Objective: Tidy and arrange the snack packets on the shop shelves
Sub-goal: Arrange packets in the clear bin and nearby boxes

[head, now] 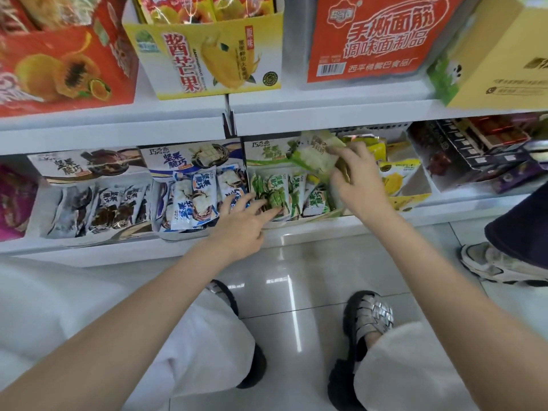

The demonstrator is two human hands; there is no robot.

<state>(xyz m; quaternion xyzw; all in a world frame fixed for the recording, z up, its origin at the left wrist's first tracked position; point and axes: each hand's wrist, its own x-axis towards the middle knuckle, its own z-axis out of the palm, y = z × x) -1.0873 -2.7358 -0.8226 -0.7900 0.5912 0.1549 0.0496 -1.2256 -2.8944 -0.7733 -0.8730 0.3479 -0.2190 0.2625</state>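
The step in hand looks like restocking the green packets: 1 packet is being fed back into its display box while the row already there is kept in order. The right hand (360,176) is raised in front of the lower shelf, fingers curled round a pale green and white foil snack packet (318,157), which it holds tilted above the right part of the open white and green cardboard display box (268,149). The packet is clear of the row below it, not yet seated.

The left hand (241,223) reaches in low from the left, wrist near the white metal shelf edge (311,232). Its fingers are fairly straight and spread, and the fingertips (274,213) rest on the front face of the standing green foil packets (274,194) at the left of that box. It seems to press or steady them rather than grasp any; motion blur makes this hard to confirm.

Next, the held packet likely needs lowering upright into the gap at the right of the row, face forward like its neighbours, while the left hand keeps the front packets from tipping out.

Beside this box, to the left, stands the blue and white cardboard box of blue foil packets (195,191), with 1 of its packets leaning forward. Both forearms extend from below, the right one higher and more outstretched.
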